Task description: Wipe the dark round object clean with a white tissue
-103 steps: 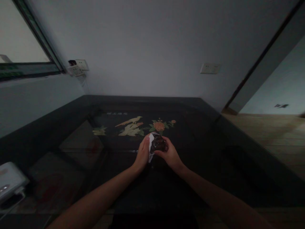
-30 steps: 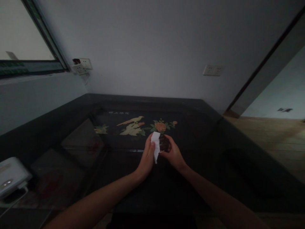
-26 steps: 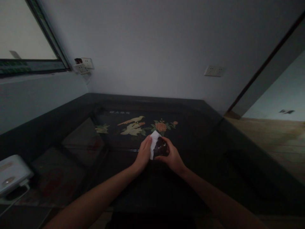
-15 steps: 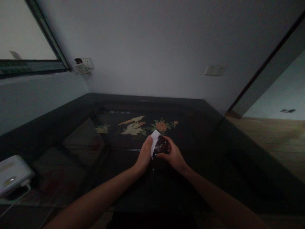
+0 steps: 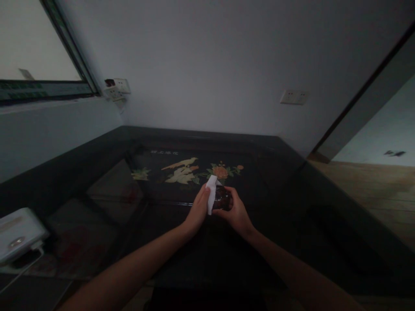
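Observation:
Over the dark table, my right hand (image 5: 238, 210) is wrapped round a dark brown, shiny, see-through glass object (image 5: 222, 198), possibly a cup or jar; its full shape is hidden by my fingers. My left hand (image 5: 199, 206) is closed on a white tissue (image 5: 212, 193), pressing it to the left side of the glass object. A corner of the tissue sticks up above my left thumb. Both hands meet close together at the middle of the view.
The dark glossy table (image 5: 207, 255) carries a bird-and-flower picture (image 5: 181, 172). A white device (image 5: 21, 235) with a cable stands at the left edge. A dark flat object (image 5: 350, 237) lies at right. Behind is a wall with sockets (image 5: 294, 97).
The tissue has shifted on the glass object, which seems slightly turned, showing more of its clear brown side. Both hands stay in nearly the same place; the view has moved slightly.

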Available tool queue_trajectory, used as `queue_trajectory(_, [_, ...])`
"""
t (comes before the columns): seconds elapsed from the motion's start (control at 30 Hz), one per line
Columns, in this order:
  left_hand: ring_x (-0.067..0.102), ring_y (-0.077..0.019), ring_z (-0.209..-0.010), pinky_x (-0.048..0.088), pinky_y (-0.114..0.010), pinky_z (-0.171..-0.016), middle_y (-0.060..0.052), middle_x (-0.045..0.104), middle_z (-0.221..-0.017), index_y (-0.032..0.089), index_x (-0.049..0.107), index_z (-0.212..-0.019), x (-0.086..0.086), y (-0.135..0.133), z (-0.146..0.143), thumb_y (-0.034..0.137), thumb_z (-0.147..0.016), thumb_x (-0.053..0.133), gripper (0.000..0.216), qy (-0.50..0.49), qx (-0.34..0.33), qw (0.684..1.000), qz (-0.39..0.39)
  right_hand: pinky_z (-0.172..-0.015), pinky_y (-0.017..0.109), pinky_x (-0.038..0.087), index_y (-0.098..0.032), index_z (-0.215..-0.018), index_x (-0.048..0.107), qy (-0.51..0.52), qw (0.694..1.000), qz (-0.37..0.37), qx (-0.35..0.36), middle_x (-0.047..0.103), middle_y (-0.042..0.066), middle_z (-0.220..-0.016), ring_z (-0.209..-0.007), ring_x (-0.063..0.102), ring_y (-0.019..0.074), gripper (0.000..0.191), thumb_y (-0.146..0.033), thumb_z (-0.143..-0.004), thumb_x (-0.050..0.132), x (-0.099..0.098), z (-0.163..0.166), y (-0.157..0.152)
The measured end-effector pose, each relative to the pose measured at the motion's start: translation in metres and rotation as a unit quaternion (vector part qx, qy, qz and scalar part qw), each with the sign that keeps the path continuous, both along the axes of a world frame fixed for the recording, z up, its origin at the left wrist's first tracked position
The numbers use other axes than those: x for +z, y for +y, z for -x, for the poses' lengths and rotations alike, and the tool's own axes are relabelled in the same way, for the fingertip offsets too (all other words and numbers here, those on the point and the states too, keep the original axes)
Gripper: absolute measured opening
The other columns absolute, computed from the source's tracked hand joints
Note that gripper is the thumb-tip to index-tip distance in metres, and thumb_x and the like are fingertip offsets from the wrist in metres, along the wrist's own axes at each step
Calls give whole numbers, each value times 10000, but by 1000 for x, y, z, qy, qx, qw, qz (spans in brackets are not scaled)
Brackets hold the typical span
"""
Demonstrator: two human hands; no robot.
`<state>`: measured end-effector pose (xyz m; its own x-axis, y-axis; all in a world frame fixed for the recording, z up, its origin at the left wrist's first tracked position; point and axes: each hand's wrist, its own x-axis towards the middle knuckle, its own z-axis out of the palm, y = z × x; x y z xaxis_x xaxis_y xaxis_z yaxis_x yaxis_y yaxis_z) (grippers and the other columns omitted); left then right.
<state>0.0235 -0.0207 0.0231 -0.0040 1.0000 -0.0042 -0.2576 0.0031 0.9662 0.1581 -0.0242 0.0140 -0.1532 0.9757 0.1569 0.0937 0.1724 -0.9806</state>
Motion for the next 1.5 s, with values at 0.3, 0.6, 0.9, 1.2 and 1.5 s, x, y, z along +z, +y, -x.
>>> queue_trajectory(0.3, [421,-220,-1286,295,-331,-1088,-80,473,-1387,209,400,-1354,-12,-11,-6,509,-884,433,559,34,2,998,-44,-839,384,526,-223,-1121,460,39,999,6,-4,629,68,-1068,-944,642,225,675,-269,-557,828,-4,-3,8])
queue_trajectory(0.6, [602,-212,-973,447,-302,-863,-67,663,-1078,179,610,-1102,1,3,1,518,-797,539,461,4,-6,1000,12,-883,407,500,-220,-1149,458,-30,999,-38,14,606,75,-1107,-999,617,244,735,-271,-531,851,3,-4,2])
queue_trajectory(0.9, [603,-174,-732,459,-278,-707,-54,681,-802,127,657,-858,7,14,13,478,-748,603,371,-6,-46,996,74,-930,415,470,-212,-1209,451,-60,994,-65,62,584,100,-1187,-1082,582,265,797,-323,-534,859,-2,-5,2])
queue_trajectory(1.2, [348,-215,-1332,209,-340,-1125,-91,433,-1412,188,439,-1329,-3,-7,-1,494,-894,418,531,113,-28,983,-139,-860,391,521,-232,-1107,458,69,997,24,3,647,55,-1037,-936,654,229,704,-320,-527,847,1,-8,12])
queue_trajectory(1.5, [606,-210,-789,466,-296,-726,-58,686,-839,140,671,-897,0,12,9,505,-753,581,402,36,-4,999,11,-938,433,466,-213,-1194,460,-68,993,-67,65,589,94,-1158,-1081,581,277,810,-324,-505,872,2,-8,2])
